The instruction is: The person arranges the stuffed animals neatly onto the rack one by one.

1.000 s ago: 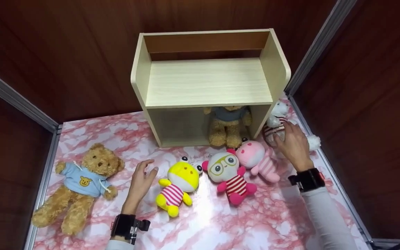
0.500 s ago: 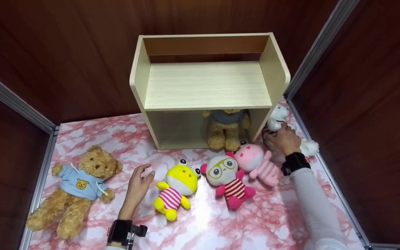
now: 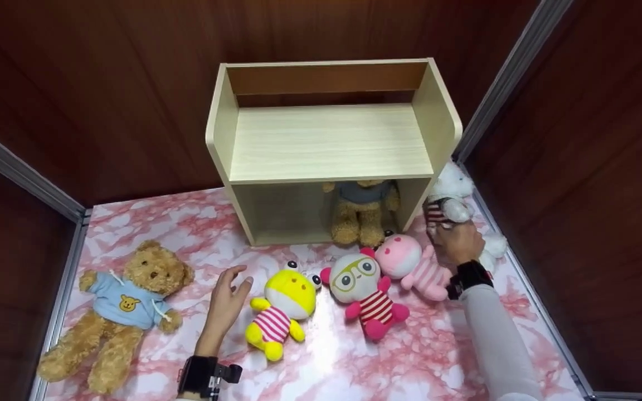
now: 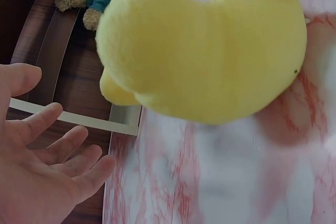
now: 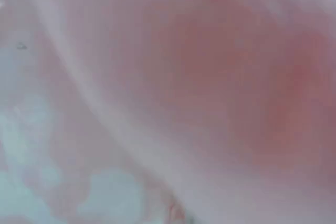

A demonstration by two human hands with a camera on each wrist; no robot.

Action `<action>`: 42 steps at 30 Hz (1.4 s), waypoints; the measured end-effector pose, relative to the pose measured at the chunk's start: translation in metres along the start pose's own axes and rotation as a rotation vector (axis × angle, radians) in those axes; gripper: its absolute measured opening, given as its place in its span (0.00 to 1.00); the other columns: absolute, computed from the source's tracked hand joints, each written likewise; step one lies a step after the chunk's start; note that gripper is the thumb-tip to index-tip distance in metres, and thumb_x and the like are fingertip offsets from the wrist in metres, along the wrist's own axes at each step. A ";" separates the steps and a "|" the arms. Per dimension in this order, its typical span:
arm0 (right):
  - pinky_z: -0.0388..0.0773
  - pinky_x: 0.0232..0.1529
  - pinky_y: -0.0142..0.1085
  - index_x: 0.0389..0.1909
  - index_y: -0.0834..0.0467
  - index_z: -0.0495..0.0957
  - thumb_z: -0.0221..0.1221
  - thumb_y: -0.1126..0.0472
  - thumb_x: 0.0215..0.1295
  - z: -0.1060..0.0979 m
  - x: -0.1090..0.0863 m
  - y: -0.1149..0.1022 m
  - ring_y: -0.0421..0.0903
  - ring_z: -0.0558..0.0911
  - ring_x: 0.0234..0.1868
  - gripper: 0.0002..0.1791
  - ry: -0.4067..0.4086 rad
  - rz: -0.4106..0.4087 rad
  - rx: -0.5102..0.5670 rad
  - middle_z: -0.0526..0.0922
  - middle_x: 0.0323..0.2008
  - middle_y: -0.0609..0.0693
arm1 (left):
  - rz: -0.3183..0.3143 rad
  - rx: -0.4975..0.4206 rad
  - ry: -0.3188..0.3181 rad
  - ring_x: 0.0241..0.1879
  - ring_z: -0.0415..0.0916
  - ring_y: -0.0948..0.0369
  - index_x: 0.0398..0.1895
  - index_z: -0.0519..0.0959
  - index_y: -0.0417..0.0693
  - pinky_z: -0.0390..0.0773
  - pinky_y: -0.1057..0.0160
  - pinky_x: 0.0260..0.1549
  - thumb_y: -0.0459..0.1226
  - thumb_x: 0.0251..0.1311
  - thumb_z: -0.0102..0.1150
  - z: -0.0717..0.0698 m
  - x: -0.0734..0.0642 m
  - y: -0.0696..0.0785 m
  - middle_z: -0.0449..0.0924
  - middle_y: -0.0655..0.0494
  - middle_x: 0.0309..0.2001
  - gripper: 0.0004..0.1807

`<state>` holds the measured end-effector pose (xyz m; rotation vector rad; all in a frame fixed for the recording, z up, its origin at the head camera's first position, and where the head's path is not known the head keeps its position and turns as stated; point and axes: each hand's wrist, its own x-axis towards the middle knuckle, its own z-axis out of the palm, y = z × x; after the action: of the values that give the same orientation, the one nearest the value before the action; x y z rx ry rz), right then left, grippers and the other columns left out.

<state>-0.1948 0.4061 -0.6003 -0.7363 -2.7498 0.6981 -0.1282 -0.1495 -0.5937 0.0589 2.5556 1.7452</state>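
Observation:
At the right of the shelf unit, my right hand point(image 3: 459, 243) grips a white plush toy point(image 3: 452, 181) in a red-and-white striped top by its lower body. The fingers are partly hidden behind the hand. My left hand point(image 3: 229, 303) holds nothing, its fingers loosely bent, beside the yellow frog plush point(image 3: 292, 294). In the left wrist view that frog point(image 4: 210, 61) looms large past the fingers. A panda plush with glasses point(image 3: 355, 277) and a pink plush point(image 3: 402, 256) lie between the hands. A blurred pink surface point(image 5: 220, 77) fills most of the right wrist view.
A pale wooden two-level shelf unit point(image 3: 329, 142) stands at the back. A brown teddy in a dark blue top point(image 3: 360, 214) sits in its lower right. Another teddy in a light blue hoodie point(image 3: 126, 303) lies far left. Dark wood walls point(image 3: 577, 184) enclose the marbled tabletop point(image 3: 438, 356).
My right hand has moved in and closed on the white plush toy, which has shifted and turned a little. The left hand stays about where it was. The head view has tilted slightly up.

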 end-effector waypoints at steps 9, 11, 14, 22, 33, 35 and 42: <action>0.72 0.53 0.67 0.52 0.66 0.80 0.65 0.46 0.64 -0.032 -0.033 0.003 0.74 0.79 0.53 0.28 0.263 0.084 0.346 0.83 0.50 0.73 | -0.003 -0.015 0.033 0.72 0.63 0.41 0.67 0.73 0.36 0.67 0.38 0.67 0.39 0.75 0.57 0.000 -0.003 0.003 0.70 0.37 0.68 0.23; 0.73 0.55 0.62 0.54 0.66 0.80 0.67 0.48 0.63 -0.039 -0.043 0.001 0.70 0.81 0.53 0.28 0.327 0.039 0.438 0.84 0.50 0.70 | -0.011 -0.020 0.034 0.72 0.63 0.42 0.67 0.74 0.37 0.68 0.39 0.67 0.39 0.75 0.58 0.002 -0.004 0.005 0.70 0.38 0.68 0.23; 0.75 0.56 0.48 0.53 0.67 0.81 0.70 0.55 0.61 -0.048 -0.058 -0.006 0.56 0.82 0.51 0.25 0.412 -0.025 0.568 0.85 0.48 0.61 | -0.016 -0.024 0.031 0.72 0.63 0.43 0.67 0.74 0.37 0.68 0.40 0.68 0.38 0.74 0.58 0.005 -0.005 0.011 0.70 0.39 0.68 0.23; 0.73 0.53 0.30 0.50 0.69 0.79 0.69 0.69 0.58 -0.073 -0.086 -0.044 0.38 0.79 0.45 0.19 0.525 -0.155 0.856 0.83 0.43 0.44 | 0.073 -0.061 0.034 0.72 0.63 0.42 0.66 0.73 0.36 0.67 0.38 0.68 0.36 0.75 0.58 0.015 0.002 0.028 0.70 0.38 0.68 0.21; 0.76 0.52 0.31 0.47 0.73 0.78 0.67 0.74 0.58 -0.086 -0.117 -0.078 0.38 0.81 0.45 0.16 0.567 -0.304 0.951 0.83 0.42 0.38 | 0.104 -0.084 0.014 0.71 0.65 0.46 0.67 0.74 0.40 0.67 0.40 0.69 0.34 0.74 0.58 0.031 0.009 0.051 0.71 0.41 0.68 0.21; 0.77 0.54 0.32 0.50 0.74 0.78 0.67 0.75 0.58 -0.082 -0.119 -0.081 0.40 0.82 0.47 0.18 0.583 -0.336 0.969 0.84 0.44 0.39 | 0.115 -0.085 0.007 0.71 0.65 0.46 0.68 0.73 0.39 0.67 0.40 0.69 0.34 0.74 0.58 0.033 0.011 0.055 0.71 0.42 0.68 0.22; 0.73 0.63 0.32 0.58 0.78 0.73 0.66 0.78 0.58 -0.053 -0.128 -0.082 0.43 0.79 0.57 0.26 0.581 -0.325 0.923 0.83 0.52 0.57 | 0.163 -0.068 -0.016 0.72 0.65 0.44 0.68 0.71 0.36 0.68 0.39 0.68 0.33 0.73 0.58 0.040 0.012 0.064 0.71 0.40 0.68 0.23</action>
<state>-0.1032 0.2988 -0.5236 -0.2095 -1.6800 1.2689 -0.1376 -0.0878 -0.5485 0.2848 2.5426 1.8759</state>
